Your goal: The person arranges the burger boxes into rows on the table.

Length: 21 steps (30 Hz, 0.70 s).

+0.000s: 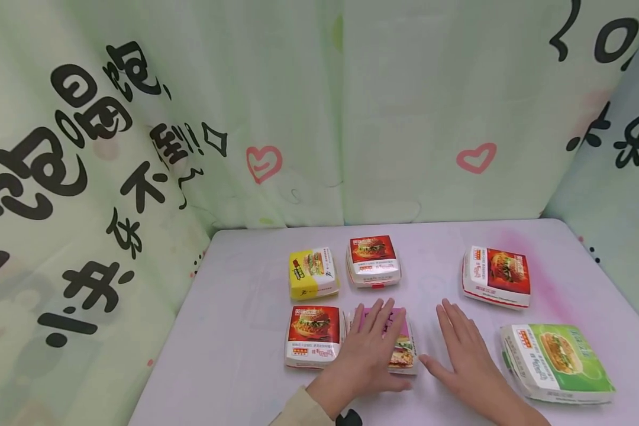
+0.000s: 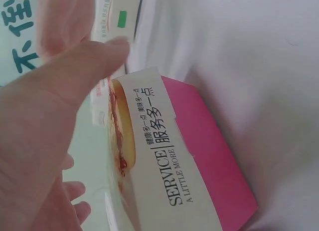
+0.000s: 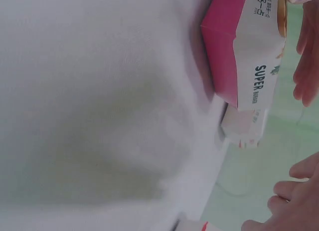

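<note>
A pink-and-white burger box (image 1: 403,349) stands on the table, partly covered in the head view by my left hand (image 1: 370,349). That hand has its fingers straight and spread over the box top. In the left wrist view, the thumb (image 2: 94,59) reaches out above the box's printed white side (image 2: 154,156). Just right of the box is my right hand (image 1: 468,361), its fingers extended and holding nothing. The right wrist view shows the pink box (image 3: 256,51) past bare table, with part of the right hand (image 3: 294,201) at the lower right.
Left of the pink box sits a red-and-white burger box (image 1: 313,336). Behind are a yellow box (image 1: 313,273) and another red one (image 1: 374,261). To the right lie a red box (image 1: 497,277) and a larger green box (image 1: 559,362). A printed curtain (image 1: 404,118) surrounds the table (image 1: 218,331).
</note>
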{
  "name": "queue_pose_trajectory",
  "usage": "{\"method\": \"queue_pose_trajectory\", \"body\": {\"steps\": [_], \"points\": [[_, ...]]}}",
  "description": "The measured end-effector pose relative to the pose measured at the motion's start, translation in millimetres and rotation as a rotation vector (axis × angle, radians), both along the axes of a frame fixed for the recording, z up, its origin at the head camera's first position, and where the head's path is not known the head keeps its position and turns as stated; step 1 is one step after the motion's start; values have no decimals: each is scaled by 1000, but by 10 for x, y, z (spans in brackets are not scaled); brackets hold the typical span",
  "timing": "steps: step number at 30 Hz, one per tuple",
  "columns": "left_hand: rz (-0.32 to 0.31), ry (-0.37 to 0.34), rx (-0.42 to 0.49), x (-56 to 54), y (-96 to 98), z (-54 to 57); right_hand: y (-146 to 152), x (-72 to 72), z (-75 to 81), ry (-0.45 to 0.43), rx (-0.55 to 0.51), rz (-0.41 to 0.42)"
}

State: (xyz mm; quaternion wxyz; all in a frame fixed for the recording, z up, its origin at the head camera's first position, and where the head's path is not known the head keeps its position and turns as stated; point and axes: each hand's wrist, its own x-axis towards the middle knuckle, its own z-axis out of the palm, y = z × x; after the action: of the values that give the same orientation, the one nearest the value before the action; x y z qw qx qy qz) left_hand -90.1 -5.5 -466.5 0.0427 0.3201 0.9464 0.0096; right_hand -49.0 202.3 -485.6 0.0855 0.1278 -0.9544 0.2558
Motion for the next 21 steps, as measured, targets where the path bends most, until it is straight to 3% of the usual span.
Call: {"method": "queue_pose_trajectory", "body": {"steps": [8, 12, 21], "points": [[-27, -8, 65, -34, 82, 27, 182, 12, 7, 57, 16, -54], [-53, -10, 51, -78, 148, 46, 269, 28, 27, 78, 30, -74], [-79, -20, -12, -157, 378, 106, 492, 96, 17, 17, 57, -166]]}}
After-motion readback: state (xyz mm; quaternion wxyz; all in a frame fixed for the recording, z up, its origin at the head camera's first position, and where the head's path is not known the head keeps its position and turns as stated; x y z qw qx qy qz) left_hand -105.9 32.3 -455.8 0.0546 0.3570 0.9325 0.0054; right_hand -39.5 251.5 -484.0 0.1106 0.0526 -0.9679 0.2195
